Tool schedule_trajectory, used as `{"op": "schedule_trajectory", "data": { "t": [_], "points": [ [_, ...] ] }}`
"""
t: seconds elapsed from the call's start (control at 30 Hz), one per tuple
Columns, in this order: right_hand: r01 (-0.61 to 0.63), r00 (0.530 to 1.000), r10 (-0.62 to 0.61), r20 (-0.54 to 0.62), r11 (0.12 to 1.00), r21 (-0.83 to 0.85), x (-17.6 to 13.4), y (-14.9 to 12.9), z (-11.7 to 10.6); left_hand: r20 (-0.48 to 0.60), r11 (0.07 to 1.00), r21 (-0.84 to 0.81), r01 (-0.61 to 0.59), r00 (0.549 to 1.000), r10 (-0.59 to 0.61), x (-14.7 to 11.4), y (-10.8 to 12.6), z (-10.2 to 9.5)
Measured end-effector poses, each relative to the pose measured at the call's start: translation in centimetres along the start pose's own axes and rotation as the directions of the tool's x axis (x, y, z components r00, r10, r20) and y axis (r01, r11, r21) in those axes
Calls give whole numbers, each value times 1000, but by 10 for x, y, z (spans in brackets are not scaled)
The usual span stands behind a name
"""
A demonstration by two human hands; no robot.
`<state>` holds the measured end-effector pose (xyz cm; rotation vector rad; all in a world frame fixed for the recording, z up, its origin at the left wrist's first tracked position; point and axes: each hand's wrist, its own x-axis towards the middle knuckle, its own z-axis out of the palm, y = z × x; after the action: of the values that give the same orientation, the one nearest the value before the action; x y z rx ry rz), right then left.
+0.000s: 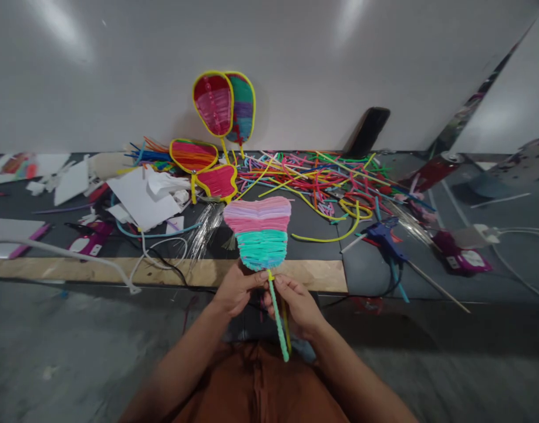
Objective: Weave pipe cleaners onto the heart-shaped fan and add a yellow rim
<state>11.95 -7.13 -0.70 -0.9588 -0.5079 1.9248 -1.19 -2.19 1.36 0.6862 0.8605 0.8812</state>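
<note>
A pipe-cleaner hand fan (261, 241) is upright in front of me, banded pink, lilac and turquoise. Its green wrapped handle (279, 326) slants down toward my lap. My left hand (238, 289) pinches the fan where the blade meets the handle. On the other side my right hand (299, 305) is closed at the top of the handle, fingers round a yellow pipe cleaner (286, 329). A bit of yellow circles the neck, and the strand's loose end hangs beside the handle. Some fingertips are hidden behind the fan.
Behind lie loose coloured pipe cleaners (296, 176). Yellow-edged fans (213, 104) lean on the wall. A blue glue gun (388, 238) and thin stick lie right, near a soda can (441, 167) and a propped phone (370, 130). White paper (141, 197) and cables are left.
</note>
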Motion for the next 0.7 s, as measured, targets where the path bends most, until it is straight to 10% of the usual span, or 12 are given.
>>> {"op": "schedule_trajectory", "data": {
  "t": [0.17,0.33,0.5,0.6,0.7],
  "points": [
    [-129,979,98,180,977,168,-1,-3,3,37,1000,7,18,999,-18,2,-1,0],
    [282,953,-299,-52,935,-214,-2,-2,4,35,996,-88,-21,999,24,4,2,3],
    [421,646,-760,76,272,-865,-2,-9,-5,82,998,34,-57,995,54,-6,-1,2],
    [369,629,-744,227,29,-929,0,-7,-9,-32,982,156,-103,993,110,-7,-7,1],
    [366,676,-682,279,-19,-931,0,-3,-10,-237,977,187,-105,960,149,-4,-10,-1]
  ]
}}
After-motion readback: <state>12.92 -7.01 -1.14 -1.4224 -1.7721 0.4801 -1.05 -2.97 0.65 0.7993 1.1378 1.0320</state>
